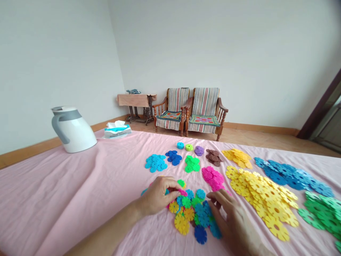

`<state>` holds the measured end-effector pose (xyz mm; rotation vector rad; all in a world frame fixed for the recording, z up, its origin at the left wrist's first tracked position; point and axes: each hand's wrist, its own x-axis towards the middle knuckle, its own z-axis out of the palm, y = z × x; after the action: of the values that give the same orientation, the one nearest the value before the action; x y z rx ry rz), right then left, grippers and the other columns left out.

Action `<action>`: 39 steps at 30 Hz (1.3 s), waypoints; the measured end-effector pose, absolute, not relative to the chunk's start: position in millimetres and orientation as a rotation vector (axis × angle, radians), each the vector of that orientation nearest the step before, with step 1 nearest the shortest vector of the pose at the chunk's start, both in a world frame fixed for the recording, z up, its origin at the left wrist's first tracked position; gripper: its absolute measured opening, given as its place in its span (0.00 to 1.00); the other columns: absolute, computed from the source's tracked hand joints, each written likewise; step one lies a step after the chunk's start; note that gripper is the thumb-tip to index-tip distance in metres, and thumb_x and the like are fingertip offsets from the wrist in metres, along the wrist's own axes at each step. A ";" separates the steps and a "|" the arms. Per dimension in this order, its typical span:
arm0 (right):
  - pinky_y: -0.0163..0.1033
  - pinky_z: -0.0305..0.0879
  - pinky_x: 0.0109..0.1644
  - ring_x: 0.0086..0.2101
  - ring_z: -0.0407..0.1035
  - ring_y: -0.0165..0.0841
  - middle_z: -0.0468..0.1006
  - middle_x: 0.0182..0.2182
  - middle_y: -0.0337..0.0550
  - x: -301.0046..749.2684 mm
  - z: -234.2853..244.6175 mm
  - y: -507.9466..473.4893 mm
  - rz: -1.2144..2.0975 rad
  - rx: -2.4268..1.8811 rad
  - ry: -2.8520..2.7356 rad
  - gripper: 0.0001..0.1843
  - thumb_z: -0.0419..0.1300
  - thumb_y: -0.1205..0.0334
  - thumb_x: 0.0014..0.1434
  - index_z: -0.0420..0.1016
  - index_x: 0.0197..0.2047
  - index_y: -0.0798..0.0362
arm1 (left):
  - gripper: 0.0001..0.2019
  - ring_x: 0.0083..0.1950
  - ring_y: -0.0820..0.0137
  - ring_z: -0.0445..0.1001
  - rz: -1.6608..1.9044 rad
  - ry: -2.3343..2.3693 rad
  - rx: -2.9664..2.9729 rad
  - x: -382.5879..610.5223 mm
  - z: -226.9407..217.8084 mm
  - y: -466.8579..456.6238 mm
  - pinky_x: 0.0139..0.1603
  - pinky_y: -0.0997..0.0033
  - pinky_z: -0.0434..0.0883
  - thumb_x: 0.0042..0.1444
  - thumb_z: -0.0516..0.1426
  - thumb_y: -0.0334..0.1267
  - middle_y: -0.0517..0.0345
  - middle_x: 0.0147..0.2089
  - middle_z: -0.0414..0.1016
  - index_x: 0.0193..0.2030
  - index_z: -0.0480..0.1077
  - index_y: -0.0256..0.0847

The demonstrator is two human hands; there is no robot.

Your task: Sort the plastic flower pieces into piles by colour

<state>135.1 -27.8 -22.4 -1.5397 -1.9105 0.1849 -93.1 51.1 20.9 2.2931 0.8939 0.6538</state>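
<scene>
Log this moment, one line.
left hand: pinching pink piece | right hand: at mixed-color pile | nearby: single-color piles on pink cloth

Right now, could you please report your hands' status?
Left hand pinches a pink piece. Right hand at the mixed pile, grip unclear. Nothing visibly obstructing.
</scene>
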 end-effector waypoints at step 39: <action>0.33 0.41 0.21 0.18 0.59 0.28 0.63 0.14 0.34 168.9 -22.0 -16.5 -0.096 -2.146 -1.647 0.18 0.53 0.52 0.53 0.55 0.17 0.51 | 0.12 0.31 0.71 0.74 1.139 1.324 2.216 -105.7 -1.8 79.7 0.35 0.75 0.68 0.57 0.54 0.38 0.57 0.29 0.78 0.29 0.75 0.38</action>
<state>168.9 -16.5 -22.0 -2.1464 -1.6473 -0.0959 -105.7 79.7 -1.8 2.2164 1.3235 1.1388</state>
